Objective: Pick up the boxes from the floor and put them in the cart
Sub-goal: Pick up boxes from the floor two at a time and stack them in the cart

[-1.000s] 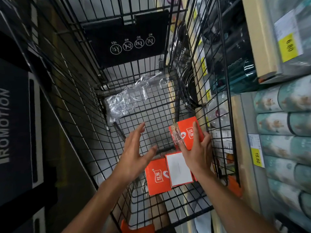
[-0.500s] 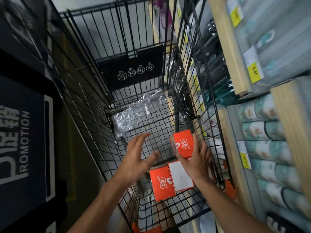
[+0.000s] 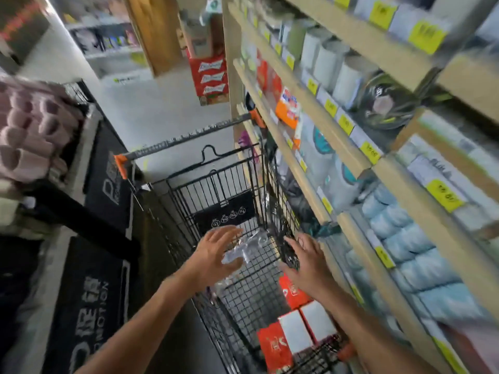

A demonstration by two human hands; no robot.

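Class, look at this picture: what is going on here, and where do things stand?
A person is loading boxes into a shopping cart in a store aisle, beside shelves. Both hands are open and hold nothing: the left hand hovers over a clear plastic bag in the basket, and the right hand is by the cart's right side. Several boxes lie on the cart floor near the person: an orange box, two white-faced boxes and another orange one.

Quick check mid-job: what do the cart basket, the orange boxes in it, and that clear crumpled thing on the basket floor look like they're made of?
Cart basket: thin metal wire with a black coating, judging by the open grid.
Orange boxes: probably printed cardboard, with flat faces and sharp edges; finish blurred.
Clear crumpled thing: thin transparent plastic film, glossy and wrinkled.
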